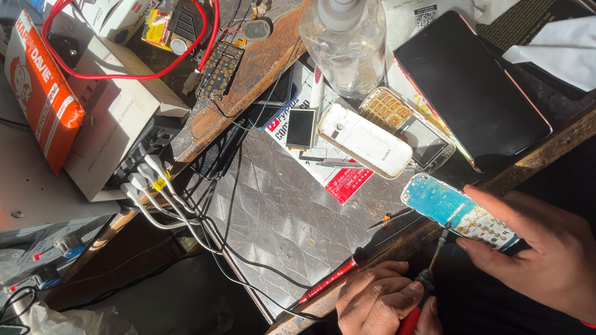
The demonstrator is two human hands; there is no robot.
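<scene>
Left hand [385,308]: fingers clenched on red screwdriver [423,292], tip up-right at board.
Right hand [551,250]: grasps blue circuit board [455,210], long axis upper-left to lower-right.

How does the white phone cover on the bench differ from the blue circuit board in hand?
The white phone cover lies untouched on the bench; the blue circuit board is held at the bench edge by the right hand. The cover is plain and glossy; the board shows bare keypad contacts, with the left hand's red-handled tool tip on it. Both are oblong, phone-sized.
</scene>
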